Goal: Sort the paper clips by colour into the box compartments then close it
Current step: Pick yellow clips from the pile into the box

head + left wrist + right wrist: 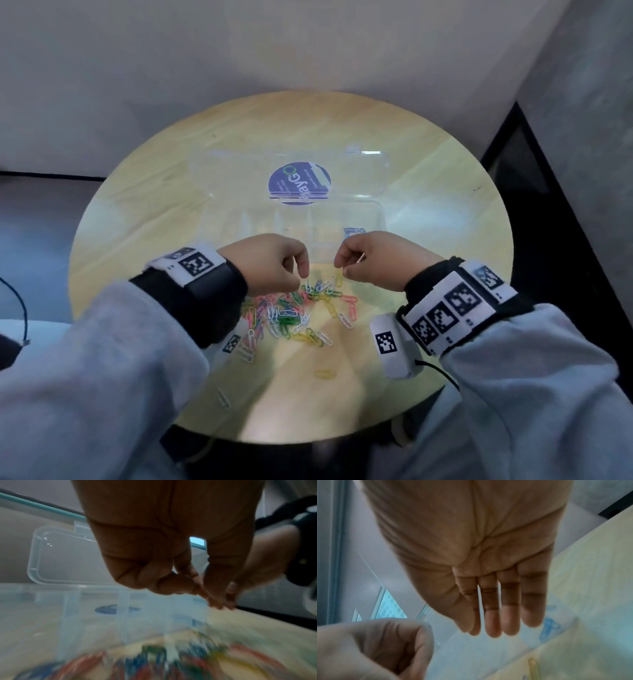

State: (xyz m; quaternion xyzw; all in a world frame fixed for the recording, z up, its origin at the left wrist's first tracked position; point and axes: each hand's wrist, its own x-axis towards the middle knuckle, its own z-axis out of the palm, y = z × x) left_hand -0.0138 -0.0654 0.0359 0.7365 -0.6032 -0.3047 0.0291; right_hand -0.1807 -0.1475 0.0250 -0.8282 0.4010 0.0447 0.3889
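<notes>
Clips [291,315] lie heaped near left hand [270,263] and right hand [376,263].

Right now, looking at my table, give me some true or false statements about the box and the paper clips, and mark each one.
1. The lid of the clear box is open. True.
2. Some blue clips already lie in a compartment of the box. True.
3. The mixed pile of clips lies beyond the box, on its far side. False: it lies on the near side, between the box and the person.
4. The table is square. False: it is round.
5. The round sticker on the lid is red. False: it is blue.
</notes>
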